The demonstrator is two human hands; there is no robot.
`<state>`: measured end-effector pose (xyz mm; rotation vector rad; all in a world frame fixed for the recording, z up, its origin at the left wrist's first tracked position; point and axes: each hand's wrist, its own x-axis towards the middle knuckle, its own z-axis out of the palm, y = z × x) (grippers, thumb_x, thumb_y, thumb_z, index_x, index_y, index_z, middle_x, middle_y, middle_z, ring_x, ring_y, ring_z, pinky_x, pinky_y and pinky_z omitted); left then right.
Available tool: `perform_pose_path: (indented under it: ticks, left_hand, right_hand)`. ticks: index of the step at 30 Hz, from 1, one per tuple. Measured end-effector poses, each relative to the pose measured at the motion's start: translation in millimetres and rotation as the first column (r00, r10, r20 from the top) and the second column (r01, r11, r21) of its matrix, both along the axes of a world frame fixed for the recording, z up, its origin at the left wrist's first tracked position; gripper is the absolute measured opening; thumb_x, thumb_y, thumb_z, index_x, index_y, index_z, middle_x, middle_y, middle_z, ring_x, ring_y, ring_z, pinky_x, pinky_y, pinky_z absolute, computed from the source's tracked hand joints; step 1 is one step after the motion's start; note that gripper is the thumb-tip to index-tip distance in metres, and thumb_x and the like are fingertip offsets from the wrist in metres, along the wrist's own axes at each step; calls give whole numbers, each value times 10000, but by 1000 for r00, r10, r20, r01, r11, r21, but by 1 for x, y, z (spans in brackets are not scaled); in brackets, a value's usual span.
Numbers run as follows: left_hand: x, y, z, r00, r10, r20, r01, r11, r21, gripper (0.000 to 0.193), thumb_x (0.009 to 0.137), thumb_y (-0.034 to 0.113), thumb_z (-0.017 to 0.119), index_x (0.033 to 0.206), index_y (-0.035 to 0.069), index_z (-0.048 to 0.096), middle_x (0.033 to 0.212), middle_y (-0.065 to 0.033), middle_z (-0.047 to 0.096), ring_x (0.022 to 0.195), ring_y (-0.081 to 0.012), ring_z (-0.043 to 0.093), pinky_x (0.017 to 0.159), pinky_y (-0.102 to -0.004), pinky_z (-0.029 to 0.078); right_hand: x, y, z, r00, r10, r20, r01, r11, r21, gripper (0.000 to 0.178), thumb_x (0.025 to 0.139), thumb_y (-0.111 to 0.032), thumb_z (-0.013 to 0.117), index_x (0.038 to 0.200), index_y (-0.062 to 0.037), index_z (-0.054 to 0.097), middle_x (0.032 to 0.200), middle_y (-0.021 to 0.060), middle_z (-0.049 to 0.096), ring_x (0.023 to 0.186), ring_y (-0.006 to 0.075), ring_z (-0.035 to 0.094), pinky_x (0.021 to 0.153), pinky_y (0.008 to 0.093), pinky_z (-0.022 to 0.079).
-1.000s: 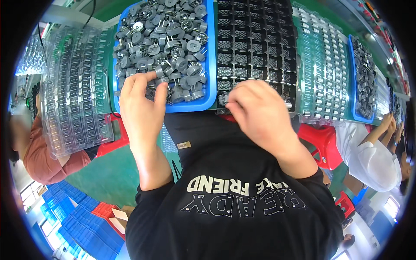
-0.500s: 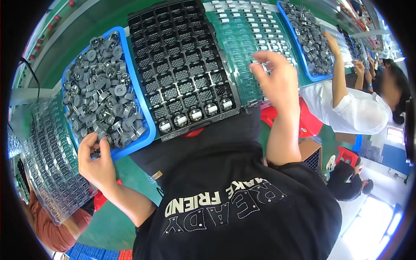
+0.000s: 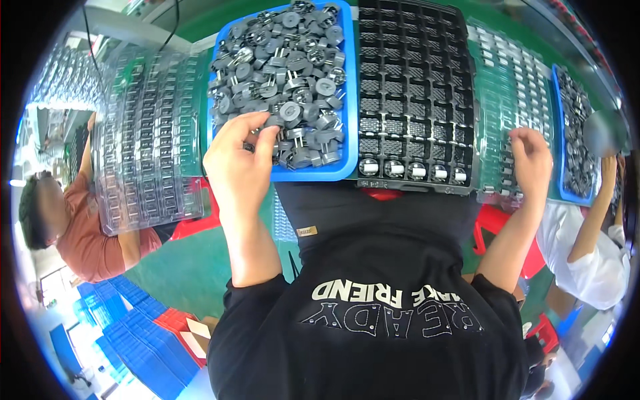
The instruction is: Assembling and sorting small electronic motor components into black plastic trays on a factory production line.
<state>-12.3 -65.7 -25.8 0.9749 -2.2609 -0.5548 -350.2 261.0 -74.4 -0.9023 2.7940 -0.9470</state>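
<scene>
A blue bin [image 3: 313, 175] is heaped with grey round parts with metal pins [image 3: 291, 111]. At its near left corner my left hand [image 3: 240, 157] is closed, with a grey round part partly showing between thumb and fingers. To the right lies a black tray [image 3: 415, 186] of square pockets; its nearest row holds several white cylinders [image 3: 417, 171] in round seats. Over the clear plastic tray [image 3: 493, 127] farther right, my right hand [image 3: 532, 163] has its fingers pinched together at the white cylinders. What sits in its fingertips is too small to tell.
Stacked clear trays [image 3: 143, 160] stand left of the bin, beside a co-worker in a reddish-brown shirt [image 3: 100, 243]. Another blue bin [image 3: 579, 190] of grey parts lies far right, near a co-worker in white [image 3: 580, 253]. Blue stacked pieces [image 3: 143, 347] are on the floor at lower left.
The view has turned left, so the bin and trays appear farther right. My right hand, earlier with fingers apart, is now pinched over the clear tray. The left stays at the bin's near corner.
</scene>
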Motion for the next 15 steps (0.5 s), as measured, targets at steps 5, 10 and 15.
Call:
perform_pose_path:
  ticks: [5, 10, 15]
  left_hand:
    - [2, -2, -4, 978, 44, -202, -2, 978, 206, 197, 787, -14, 823, 936, 0, 696, 1065, -118, 756, 713, -100, 655, 673, -246, 526]
    - [-8, 4, -6, 814, -17, -580, 463, 623, 631, 235, 829, -73, 762, 1002, 6, 622, 1053, -172, 751, 800, -116, 679, 720, -248, 555]
    - [-36, 28, 1, 725, -66, -686, 682, 205, 702, 308, 879, -73, 696, 1172, -10, 625, 1036, -153, 749, 855, -137, 721, 706, -241, 574]
  right_hand:
    - [5, -7, 11, 996, 89, -1, -89, 996, 14, 145, 916, -15, 655, 1049, -29, 710, 912, 18, 623, 761, 87, 529, 718, 253, 443]
    - [22, -5, 4, 987, 47, 155, 11, 935, -355, 164, 1005, -10, 597, 1158, 12, 652, 1086, 50, 691, 918, 130, 650, 830, 264, 515]
    - [120, -65, 33, 872, 436, 221, -133, 647, -751, 122, 951, 70, 629, 1044, 43, 704, 1054, 188, 714, 813, 205, 714, 727, 294, 577]
